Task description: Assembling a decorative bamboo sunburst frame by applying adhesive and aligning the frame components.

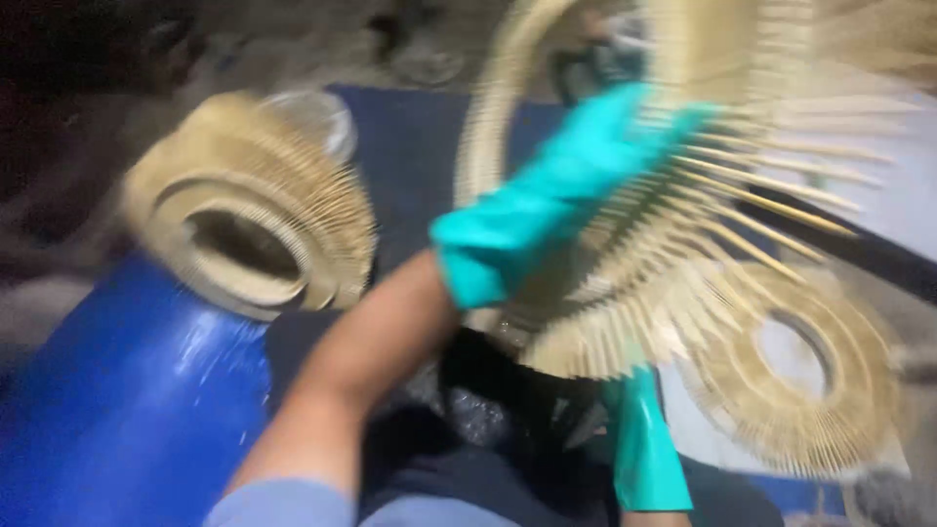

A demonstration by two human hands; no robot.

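Head view: two teal-gloved hands, left [556, 195] and right [639, 439], gripping one pleated filter ring [683, 244]; two more rings [254, 210] [795, 376]; one blue drum [127, 400].

A dark blue sheet [420, 166] carries the things, spread over rough ground (the blur hides its edges). On it, at the left, lies a blue drum [127, 390] on its side. A tan pleated filter ring [254, 210] rests on the drum's upper end, tilted, its hollow centre facing the camera. Well to the right of the drum, a second pleated ring [805, 366] lies flat on a pale patch of the surface. Between drum and that ring sits a dark, shiny heap [488, 400], too blurred to tell apart.
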